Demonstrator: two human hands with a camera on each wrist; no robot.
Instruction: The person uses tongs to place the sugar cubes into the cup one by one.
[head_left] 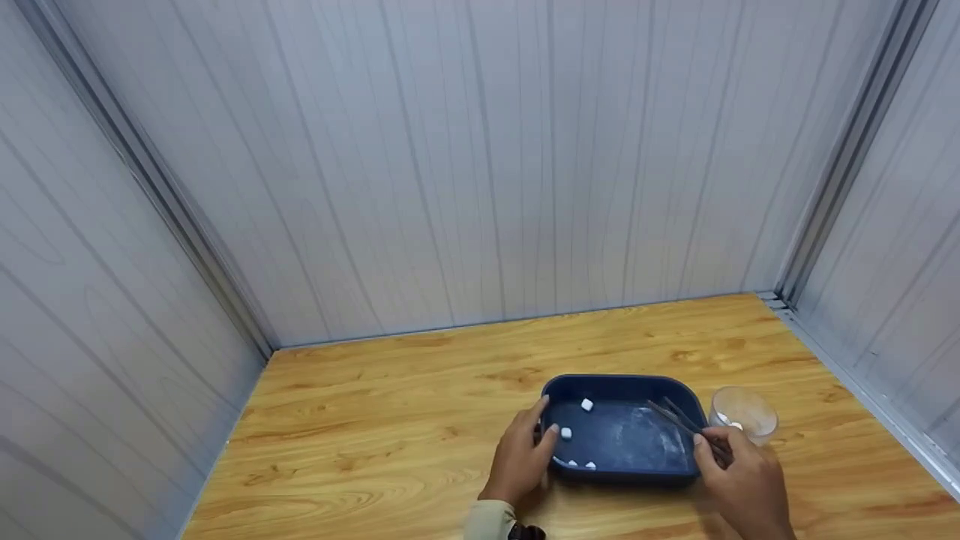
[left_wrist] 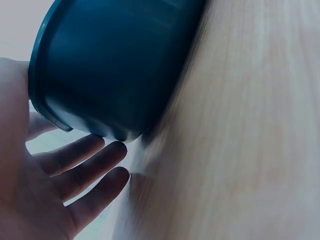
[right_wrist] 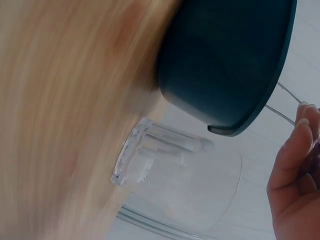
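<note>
**Tweezers (head_left: pixel 673 418) poised above the blue tray (head_left: pixel 626 477)**

From my station, the head feed shows the blue tray resting on the wood-grain table (head_left: pixel 360 420), toward the near right. The person's left hand (head_left: pixel 519 455) grasps its left end, thumb at the rim and the other fingers outside; on my left wrist feed, fingertips meet the outer wall.

The right hand (head_left: pixel 746 476) pinches the tweezers by their rear part at the tray's right side. I see their tips spread apart over the tray's floor, where pale smudges mark the right half.

Inside the tray I count four white cubes (head_left: pixel 566 433), all toward the left: two in plain sight, two partly hidden by the near wall. A clear glass (head_left: pixel 757 420) stands upright just beside the tray on its right, with white pieces (head_left: pixel 736 425) low inside. Pale wall panels (head_left: pixel 450 165) rise behind the table, and a light sleeve (head_left: pixel 489 519) covers the left wrist.
</note>
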